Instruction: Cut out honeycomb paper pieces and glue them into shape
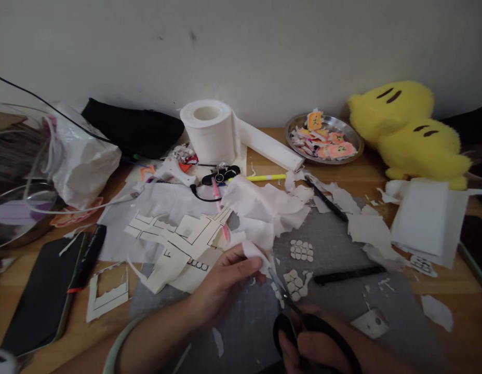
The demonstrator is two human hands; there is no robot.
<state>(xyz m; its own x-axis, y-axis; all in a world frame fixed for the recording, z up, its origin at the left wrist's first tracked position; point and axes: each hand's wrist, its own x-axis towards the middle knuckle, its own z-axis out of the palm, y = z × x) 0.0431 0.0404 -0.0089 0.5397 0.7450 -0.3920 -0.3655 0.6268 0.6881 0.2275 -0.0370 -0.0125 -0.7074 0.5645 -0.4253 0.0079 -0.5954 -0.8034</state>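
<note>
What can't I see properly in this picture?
Head view: part of the left hand, hidden behind the paper it holds.
Head view: part of the right hand, covered by the scissors.
Head view: lettering on the black marker, too small to read.
Head view: the dark thing far right, cut off by the edge.

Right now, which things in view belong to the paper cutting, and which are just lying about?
Belonging to the job:
White paper, held in the left hand
Scissors, held in the right hand
Probably the grey mat beneath

Apparently just lying about:
Phone
Yellow plush toys
Metal dish
Paper roll
</note>
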